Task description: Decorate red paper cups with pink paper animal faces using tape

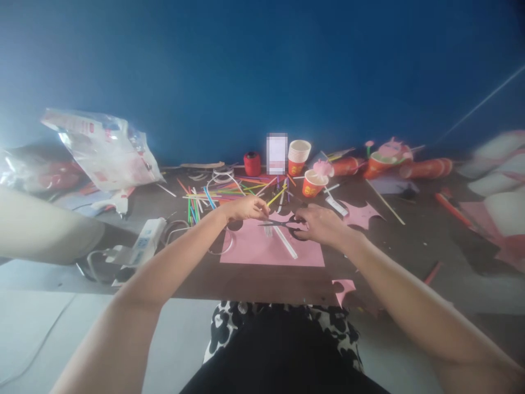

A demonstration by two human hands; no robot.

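In the head view my right hand [322,223] is closed round the handles of a pair of dark scissors [279,223], whose blades point left. My left hand [248,208] is bent into a pinch near the blade tips; what its fingers hold is too small to make out. Under both hands lies a pink sheet [270,254] with curved cut-outs along its far edge. A white strip [286,242] rests on it, below the scissors. Just beyond the left fingertips is a yellow stick [278,195].
Coloured sticks [192,200] lie scattered at left centre. Behind stand a red spool [252,163], stacked paper cups [299,157] and a cup with a pink top [314,183]. A power strip [147,241] and plastic bag [110,156] are left; pink scraps [363,214] lie right.
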